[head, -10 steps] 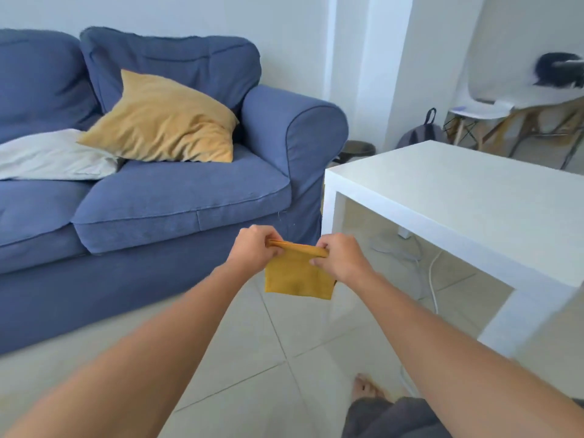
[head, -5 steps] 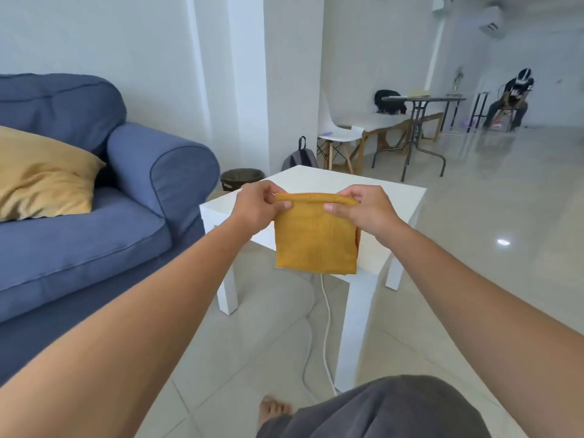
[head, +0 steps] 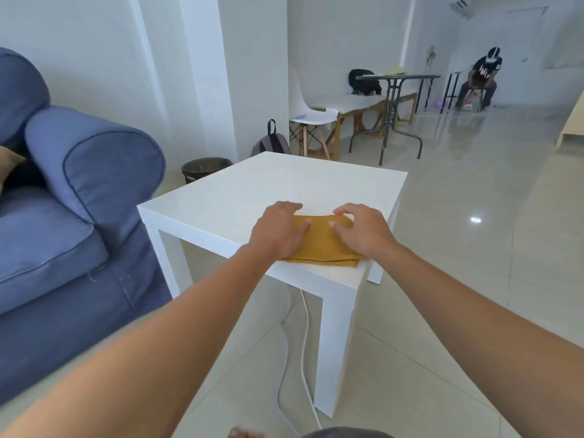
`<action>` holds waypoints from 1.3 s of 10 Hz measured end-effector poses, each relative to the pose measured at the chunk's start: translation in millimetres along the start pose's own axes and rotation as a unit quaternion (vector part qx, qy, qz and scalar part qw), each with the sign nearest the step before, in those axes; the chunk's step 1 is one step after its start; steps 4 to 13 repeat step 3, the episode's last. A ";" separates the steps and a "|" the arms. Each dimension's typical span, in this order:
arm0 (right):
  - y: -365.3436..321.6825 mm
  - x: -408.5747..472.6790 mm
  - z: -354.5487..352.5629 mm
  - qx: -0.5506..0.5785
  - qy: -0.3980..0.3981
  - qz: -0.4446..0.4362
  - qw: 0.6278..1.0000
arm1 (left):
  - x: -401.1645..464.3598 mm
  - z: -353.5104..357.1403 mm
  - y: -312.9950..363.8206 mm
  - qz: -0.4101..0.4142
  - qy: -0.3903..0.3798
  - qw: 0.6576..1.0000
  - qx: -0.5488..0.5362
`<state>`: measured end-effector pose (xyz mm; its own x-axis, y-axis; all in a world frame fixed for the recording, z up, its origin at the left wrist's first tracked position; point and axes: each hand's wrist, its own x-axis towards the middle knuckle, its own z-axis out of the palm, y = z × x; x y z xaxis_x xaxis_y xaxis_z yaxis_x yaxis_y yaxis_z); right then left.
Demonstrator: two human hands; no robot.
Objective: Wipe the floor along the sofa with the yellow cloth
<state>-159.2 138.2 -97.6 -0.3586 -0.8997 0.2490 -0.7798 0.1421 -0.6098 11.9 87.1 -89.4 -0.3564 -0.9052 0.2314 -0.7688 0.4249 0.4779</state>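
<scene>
The yellow cloth (head: 319,245) lies folded flat on the white side table (head: 252,191), close to its near right corner. My left hand (head: 278,230) covers the cloth's left part, thumb on top and fingers reaching over the far edge. On the right part sits my right hand (head: 360,232), its thumb on the cloth and its fingers curled at the far edge. The blue sofa (head: 79,191) stands to the left of the table, and pale floor tiles (head: 240,346) run along its base.
Two white cables (head: 303,343) trail on the floor under the table. A dark waste bin (head: 205,167) and a backpack (head: 271,143) stand behind it by the pillar. Far back are a white chair (head: 308,112), tables and a seated person (head: 480,80).
My hands have carried the hanging cloth from beside the sofa to the white table and lowered it flat onto the top. The view has turned right, away from the sofa.
</scene>
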 end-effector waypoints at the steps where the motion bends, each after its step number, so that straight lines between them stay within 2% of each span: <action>1: 14.2 -3.6 8.5 -0.018 -0.017 -0.004 1.000 | -3.8 18.1 -3.9 0.019 -0.081 0.994 0.073; 2: 8.6 -12.2 -0.1 -0.024 -0.050 -0.001 0.998 | -6.2 24.0 -6.5 0.022 -0.090 0.989 0.115; 3: -5.9 -25.2 -23.9 0.019 -0.008 -0.020 1.000 | -8.0 25.2 -7.0 0.025 -0.088 0.989 0.114; 13: -5.9 -25.2 -23.9 0.019 -0.008 -0.020 1.000 | -8.0 25.2 -7.0 0.025 -0.088 0.989 0.114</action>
